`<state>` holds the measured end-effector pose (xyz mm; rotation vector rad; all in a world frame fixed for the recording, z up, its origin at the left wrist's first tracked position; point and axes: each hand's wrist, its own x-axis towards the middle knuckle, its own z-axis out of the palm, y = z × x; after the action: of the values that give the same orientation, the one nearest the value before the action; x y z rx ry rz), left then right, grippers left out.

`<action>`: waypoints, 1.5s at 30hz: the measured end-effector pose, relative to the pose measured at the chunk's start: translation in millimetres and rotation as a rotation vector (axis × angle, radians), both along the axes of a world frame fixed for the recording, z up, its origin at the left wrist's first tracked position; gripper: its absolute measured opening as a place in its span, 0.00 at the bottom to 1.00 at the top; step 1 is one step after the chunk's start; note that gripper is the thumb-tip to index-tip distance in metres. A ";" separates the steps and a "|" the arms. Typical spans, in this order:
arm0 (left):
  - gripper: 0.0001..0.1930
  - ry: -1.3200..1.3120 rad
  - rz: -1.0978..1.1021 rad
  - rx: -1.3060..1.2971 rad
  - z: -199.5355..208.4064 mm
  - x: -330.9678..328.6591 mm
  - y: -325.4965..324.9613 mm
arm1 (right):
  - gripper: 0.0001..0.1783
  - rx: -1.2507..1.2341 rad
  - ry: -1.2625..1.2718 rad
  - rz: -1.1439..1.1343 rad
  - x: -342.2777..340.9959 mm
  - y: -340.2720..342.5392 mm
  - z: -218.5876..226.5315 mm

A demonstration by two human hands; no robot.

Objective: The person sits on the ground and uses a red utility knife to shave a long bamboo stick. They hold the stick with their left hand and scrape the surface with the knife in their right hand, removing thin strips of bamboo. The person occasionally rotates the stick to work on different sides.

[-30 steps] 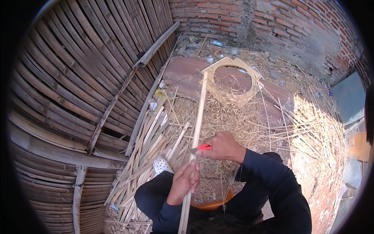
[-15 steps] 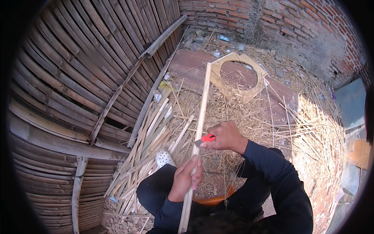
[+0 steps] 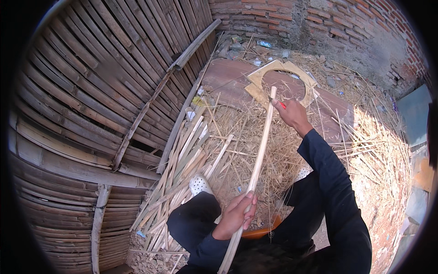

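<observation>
a long pale split bamboo strip point(image 3: 258, 169) runs up the middle of the frame, from the lower centre near the person's lap to just below the upper centre. the left hand point(image 3: 237, 213), low and a little left of centre, is wrapped around the lower part of this strip, fingers curled over it in a firm grasp. the right hand point(image 3: 293, 114), in the upper centre with its dark-sleeved arm stretched out, is closed on a small tool with a red handle point(image 3: 282, 105), only a sliver of red showing beside the fingers; the hand sits right at the top end of the strip, touching it or just beside it, and its blade cannot be made out.

just behind that top end lies a flat yellowish wooden cut-out with a round hole point(image 3: 278, 69), resting on a reddish-brown slab point(image 3: 228, 77) on the ground. dry straw and thin shavings point(image 3: 365, 150) cover the ground across the right half of the frame. a bundle of loose pale bamboo slats point(image 3: 182, 169) lies at centre left, beside the person's white perforated shoe point(image 3: 199, 185). a woven wall of dark bamboo strips point(image 3: 91, 91) fills the left and upper left, and a red brick wall point(image 3: 328, 23) crosses the top right. an orange curved object point(image 3: 260, 232) peeks out under the legs at the lower centre.
</observation>
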<state>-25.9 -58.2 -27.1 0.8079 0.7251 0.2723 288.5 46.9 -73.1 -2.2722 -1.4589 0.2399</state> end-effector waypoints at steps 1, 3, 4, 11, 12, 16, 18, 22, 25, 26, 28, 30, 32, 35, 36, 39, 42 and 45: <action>0.15 -0.026 0.009 -0.027 -1.7 -1.0 -0.3 | 0.43 0.016 -0.012 0.017 7.9 -0.1 5.1; 0.15 -0.071 0.096 -0.029 -9.9 -6.1 7.0 | 0.43 -0.010 -0.046 0.269 -38.8 -17.0 13.4; 0.15 -0.089 0.125 -0.030 -11.6 -9.1 11.2 | 0.42 -0.022 -0.047 0.356 -62.6 -29.6 14.0; 0.15 -0.282 0.267 -0.262 -9.8 -9.7 22.9 | 0.36 0.192 -0.033 0.631 -108.4 -56.7 16.2; 0.15 -0.309 0.269 -0.290 -11.8 -9.8 22.3 | 0.35 0.199 -0.036 0.626 -106.0 -53.4 13.6; 0.15 -0.258 0.293 -0.260 -10.6 -8.2 25.0 | 0.35 0.284 -0.077 0.605 -100.6 -42.3 10.5; 0.15 -0.234 0.288 -0.221 -6.7 -7.6 25.3 | 0.36 0.279 -0.098 0.524 -97.2 -37.1 7.5; 0.15 -0.120 0.184 -0.130 -1.9 -3.1 11.9 | 0.39 0.064 -0.062 0.211 -37.8 3.2 8.5; 0.15 -0.114 0.134 -0.102 0.1 -6.6 7.9 | 0.39 0.059 0.009 0.255 -49.5 -11.3 20.7; 0.15 -0.095 0.177 -0.074 -0.3 -9.4 11.1 | 0.39 0.086 0.033 0.340 -70.5 -22.6 19.0; 0.15 -0.052 0.225 -0.029 -1.1 -11.8 16.5 | 0.38 0.168 -0.016 0.518 -106.8 -52.2 7.0; 0.15 -0.056 0.218 0.015 1.4 -12.7 18.3 | 0.39 0.072 -0.090 0.565 -102.6 -49.0 14.5; 0.16 -0.045 0.207 0.040 -4.3 -11.5 17.3 | 0.38 0.085 -0.103 0.587 -102.3 -48.9 11.9; 0.16 -0.014 0.200 0.069 -3.0 -12.7 18.4 | 0.37 0.240 -0.104 0.587 -99.3 -37.9 3.9; 0.16 -0.020 0.206 0.061 -3.3 -12.5 18.4 | 0.37 0.264 -0.125 0.597 -97.6 -34.7 1.6; 0.16 -0.036 0.225 0.047 -1.8 -13.9 19.6 | 0.37 0.315 -0.170 0.603 -95.4 -25.4 -1.5; 0.15 -0.059 0.232 0.040 -2.2 -13.7 18.7 | 0.37 0.297 -0.192 0.565 -90.4 -18.6 -3.9; 0.15 -0.075 0.219 0.043 -7.7 -15.7 16.1 | 0.38 0.294 -0.211 0.525 -81.9 -11.6 -10.2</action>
<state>-41.6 -42.1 -34.7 0.7551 0.7394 0.5147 206.7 35.3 -83.3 -1.6933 -2.0345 -0.0643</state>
